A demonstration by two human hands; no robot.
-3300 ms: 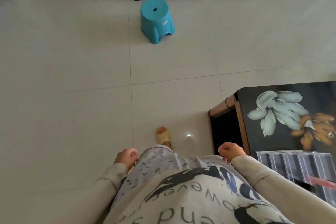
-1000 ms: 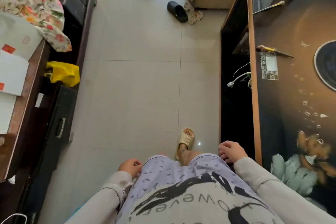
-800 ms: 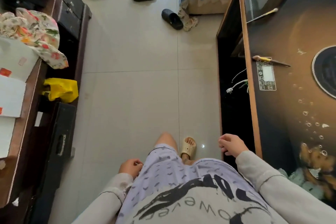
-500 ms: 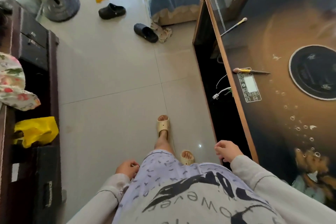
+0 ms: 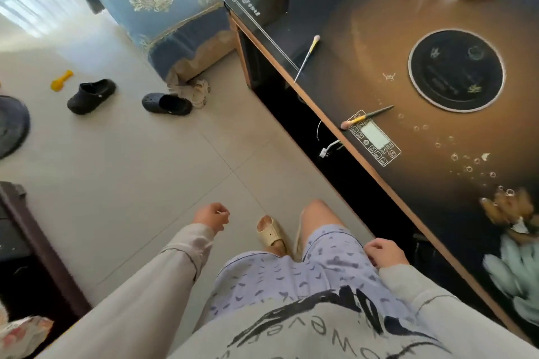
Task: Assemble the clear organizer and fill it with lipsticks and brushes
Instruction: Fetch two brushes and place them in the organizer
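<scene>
Pale brush, yellow-banded brush, on table

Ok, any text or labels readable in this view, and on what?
"weve": print on the shirt, upside down, partial, the rest cut off.
Table corner mark: too small to read.
Control panel: icons only, too small.
Round plate: markings blurred.

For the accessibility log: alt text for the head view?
A person stands beside a dark table, left hand and right hand loosely curled and empty. A near brush and a far brush lie by the table's edge.
</scene>
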